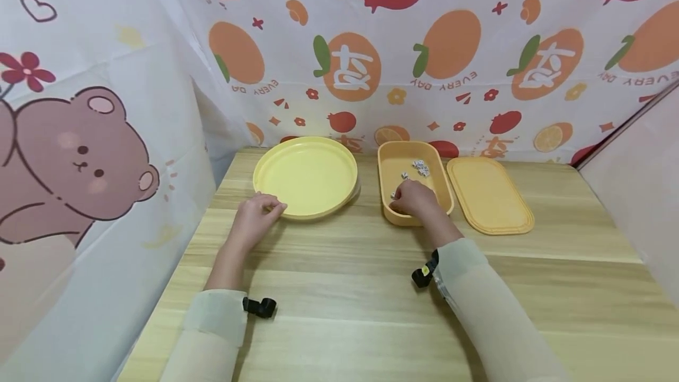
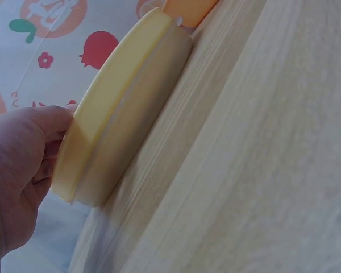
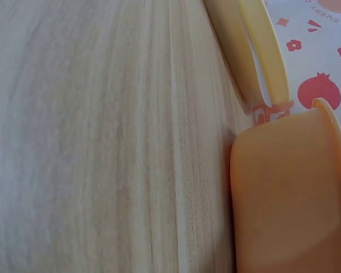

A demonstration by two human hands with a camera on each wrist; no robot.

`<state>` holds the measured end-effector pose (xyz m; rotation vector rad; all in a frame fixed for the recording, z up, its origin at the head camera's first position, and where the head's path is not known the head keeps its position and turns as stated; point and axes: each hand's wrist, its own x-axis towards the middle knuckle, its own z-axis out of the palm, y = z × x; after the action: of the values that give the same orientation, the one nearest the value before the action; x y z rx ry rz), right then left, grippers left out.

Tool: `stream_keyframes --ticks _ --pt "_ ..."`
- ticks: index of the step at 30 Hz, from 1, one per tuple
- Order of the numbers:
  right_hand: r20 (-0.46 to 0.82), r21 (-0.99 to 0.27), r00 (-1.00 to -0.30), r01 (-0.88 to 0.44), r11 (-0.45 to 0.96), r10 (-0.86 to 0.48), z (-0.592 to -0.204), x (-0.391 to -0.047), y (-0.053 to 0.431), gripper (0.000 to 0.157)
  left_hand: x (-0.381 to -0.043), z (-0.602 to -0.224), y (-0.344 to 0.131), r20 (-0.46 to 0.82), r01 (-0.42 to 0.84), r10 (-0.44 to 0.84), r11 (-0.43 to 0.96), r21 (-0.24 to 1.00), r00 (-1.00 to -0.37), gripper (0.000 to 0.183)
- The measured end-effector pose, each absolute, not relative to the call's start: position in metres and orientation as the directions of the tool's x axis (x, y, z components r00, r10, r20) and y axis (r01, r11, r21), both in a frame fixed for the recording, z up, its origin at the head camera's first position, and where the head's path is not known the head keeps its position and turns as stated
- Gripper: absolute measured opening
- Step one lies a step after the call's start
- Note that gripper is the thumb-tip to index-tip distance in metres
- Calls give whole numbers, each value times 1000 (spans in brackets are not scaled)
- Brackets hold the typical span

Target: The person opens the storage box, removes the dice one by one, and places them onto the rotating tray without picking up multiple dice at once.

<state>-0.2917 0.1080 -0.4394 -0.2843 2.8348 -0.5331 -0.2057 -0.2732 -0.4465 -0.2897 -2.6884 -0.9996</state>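
A yellow round plate with a raised rim (image 1: 307,175) is at the back left of the table, its pale lower side seen in the left wrist view. At its front left my left hand (image 1: 254,220) holds the rim, the thumb at the edge and the other fingers partly hidden behind it in the left wrist view. My right hand (image 1: 416,199) reaches into an orange rectangular box (image 1: 442,184), fingers bent down at its near left side. Small white dark-marked cubes (image 1: 421,168) lie inside. Whether the fingertips pinch one is hidden. The right wrist view shows no hand.
A flat orange lid (image 1: 490,196) lies right of the box. Fruit-printed cloth (image 1: 345,111) hangs along the table's back edge, and a bear-printed cloth (image 1: 90,152) hangs on the left. Wooden tabletop (image 1: 339,276) extends in front of the plate and box.
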Motion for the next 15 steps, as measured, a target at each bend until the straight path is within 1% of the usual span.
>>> stream_keyframes --ticks 4,6,11,15 --pt "-185 -415 -952 -149 898 -244 -439 -289 108 16 -204 -447 -275 295 265 94 739 619 -951 15" --pt "-151 -449 -958 -153 881 -244 -437 -288 109 16 -203 -447 -275 295 263 90 737 623 -951 15" --pt "14 -574 -981 -168 801 -195 -436 -285 112 18 -205 -445 -272 289 268 100 729 630 -952 16" --pt "166 -659 -973 -231 715 -161 -435 -285 100 23 -203 -445 -274 281 255 90 732 632 -956 16"
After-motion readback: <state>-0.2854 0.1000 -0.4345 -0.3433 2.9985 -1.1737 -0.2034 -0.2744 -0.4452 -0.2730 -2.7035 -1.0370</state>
